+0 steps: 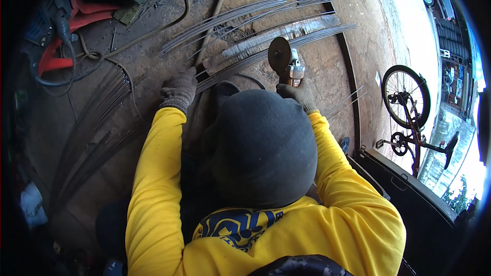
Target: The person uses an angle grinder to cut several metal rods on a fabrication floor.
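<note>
My right hand (pixel 300 94), in a grey work glove, is closed round the body of an angle grinder (pixel 295 71). The grinder's dark round disc (pixel 280 54) stands over a bundle of thin metal rods (pixel 317 35); whether it touches them, I cannot tell. My left hand (pixel 179 91), also gloved, is closed at the near left end of these rods, its fingertips partly hidden. Beside the bundle lies a flat, worn metal bar (pixel 281 36). Between my yellow sleeves, a dark, rounded, cloth-covered shape (pixel 264 148) hides the ground below.
More thin rods (pixel 250 10) lie beyond the bar, with others (pixel 107 94) at left. A hose (pixel 185 5) crosses the ground near a blue and red machine (pixel 51 20). A metal rail (pixel 349 71) runs along the right, before a bicycle (pixel 406 97).
</note>
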A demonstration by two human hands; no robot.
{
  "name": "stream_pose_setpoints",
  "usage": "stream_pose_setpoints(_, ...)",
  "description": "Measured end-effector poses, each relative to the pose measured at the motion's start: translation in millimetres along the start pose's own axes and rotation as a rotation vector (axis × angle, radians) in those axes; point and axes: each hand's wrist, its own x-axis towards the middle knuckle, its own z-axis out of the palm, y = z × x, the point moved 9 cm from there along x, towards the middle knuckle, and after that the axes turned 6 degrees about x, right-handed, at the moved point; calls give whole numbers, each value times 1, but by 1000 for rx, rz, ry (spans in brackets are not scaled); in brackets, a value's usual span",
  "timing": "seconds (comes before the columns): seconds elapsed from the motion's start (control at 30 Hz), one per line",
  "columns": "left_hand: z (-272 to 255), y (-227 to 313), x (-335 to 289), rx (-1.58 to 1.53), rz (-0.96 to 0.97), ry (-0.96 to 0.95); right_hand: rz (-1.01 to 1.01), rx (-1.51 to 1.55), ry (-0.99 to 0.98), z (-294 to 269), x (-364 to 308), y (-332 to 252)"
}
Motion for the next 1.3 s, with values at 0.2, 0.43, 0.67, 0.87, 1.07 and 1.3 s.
stream_pose_setpoints(0.2,20,-55,-17,-37,-92,-196,-21,-6,10,-1,2,9)
stream_pose_setpoints(0.43,60,-161,-42,-36,-69,-130,0,-30,-32,2,7,17)
stream_pose_setpoints(0.67,29,-54,-3,-89,-42,-152,-7,-8,-24,-1,-2,15)
stream_pose_setpoints(0.87,39,-35,5,-152,-62,-89,-14,-34,-23,-1,-9,8)
stream_pose_setpoints(1.07,45,-124,-38,-132,-82,-105,-7,-85,-20,-4,-1,24)
stream_pose_setpoints(1.3,53,-153,-41,48,-189,-159,-50,-46,-33,1,-6,14)
